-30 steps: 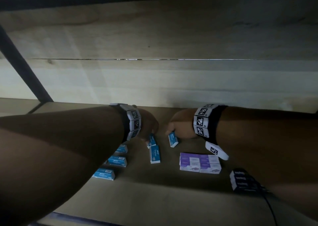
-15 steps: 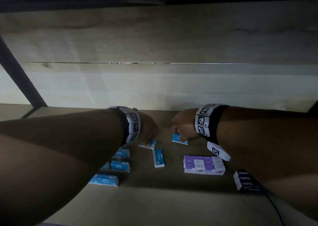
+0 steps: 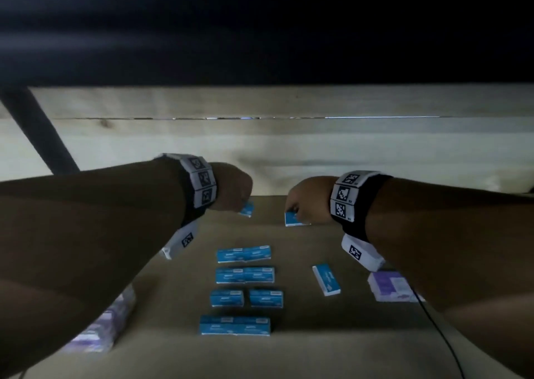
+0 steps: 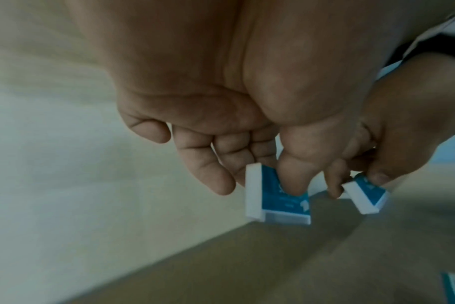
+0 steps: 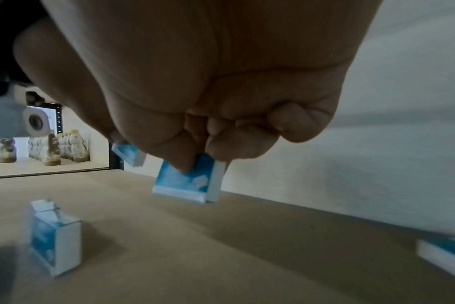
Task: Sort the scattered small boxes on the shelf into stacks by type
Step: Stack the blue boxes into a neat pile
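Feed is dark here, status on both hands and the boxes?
Left hand pinching small blue-and-white carton, right hand pinching another, both lifted off brown shelf board. Blue cartons in rows below. Nothing blocking.

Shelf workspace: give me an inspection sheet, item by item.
Surface: brown shelf board with a pale wooden back wall.
Job's things: blue boxes laid in rows at centre; one loose blue box to their right; purple boxes at right and more purple boxes at left, partly behind the forearms.
Clutter: nothing seen.
Hands: left hand pinches a small blue box; right hand pinches another blue box.
Cables: thin black cable runs along the board at right.
Surroundings: dark metal brace at left; bottles on a neighbouring shelf.
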